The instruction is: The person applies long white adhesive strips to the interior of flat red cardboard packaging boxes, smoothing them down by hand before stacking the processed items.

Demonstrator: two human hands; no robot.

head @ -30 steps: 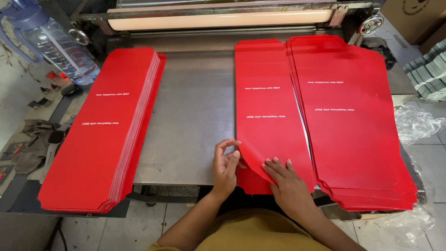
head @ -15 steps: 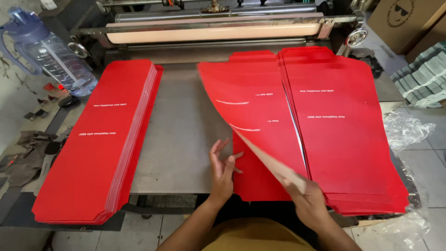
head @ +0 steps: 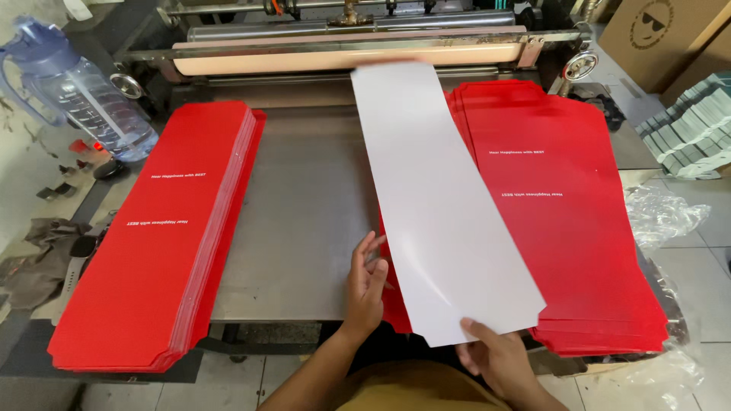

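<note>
At nine o'clock a clear water jug (head: 84, 91) stands beside the machine, and a dark cloth (head: 38, 259) lies at the near-left edge. Just right of them, a tall stack of red card blanks (head: 160, 236) lies flat on the left side of the desk (head: 304, 221), white lettering up, its edges fanned slightly toward the centre.

At six o'clock the left hand (head: 365, 283) is open, fingers spread and raised, its fingertips just at the left edge of the single sheet (head: 442, 205). That sheet is turned white side up and runs from the near edge of the desk up toward the cream roller (head: 343, 59) at twelve o'clock, its far end blurred. The right hand (head: 495, 358) pinches the sheet's near corner, thumb on top, the other fingers hidden under the card.

Under and to the right of the sheet, at three o'clock, lies the second red stack (head: 563, 221), overhanging the desk toward crinkled plastic wrap (head: 662, 221); cardboard boxes (head: 670, 38) sit at one o'clock.

The sheet is held at one corner only and already bows along its length, so it could twist, crease or slip free. With the left hand off it, it could swing askew and reach the roller crooked. Its trailing edge could also drag the top red blanks out of register.
</note>
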